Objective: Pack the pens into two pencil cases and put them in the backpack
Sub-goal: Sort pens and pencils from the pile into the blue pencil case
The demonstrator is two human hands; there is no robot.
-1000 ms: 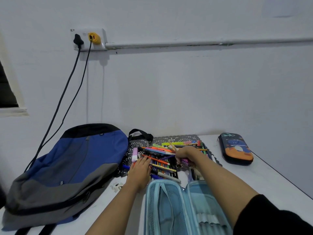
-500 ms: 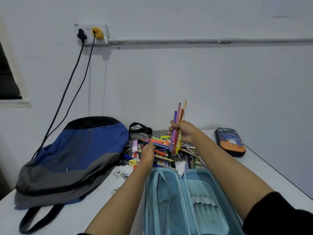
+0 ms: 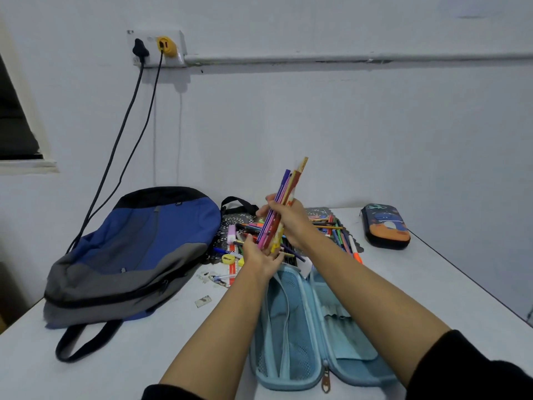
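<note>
White table (image 3: 438, 295) — right hand (image 3: 292, 223) grips pens (image 3: 288, 184) (upright); left hand (image 3: 261, 259) seemingly open-palmed beneath.

Both bare forearms reach forward from the counter's near edge, and a black sleeve shows at each elbow. The right hand (image 3: 291, 223) is raised above the counter with its fingers and thumb curled round a bundle of pens (image 3: 284, 194), which it holds nearly upright with the tops leaning right. The left hand (image 3: 261, 259) sits lower and just to the left. Its fingers (image 3: 277, 257) are loosely spread under the bundle's lower ends and touch them, with the thumb up beside them.
</note>
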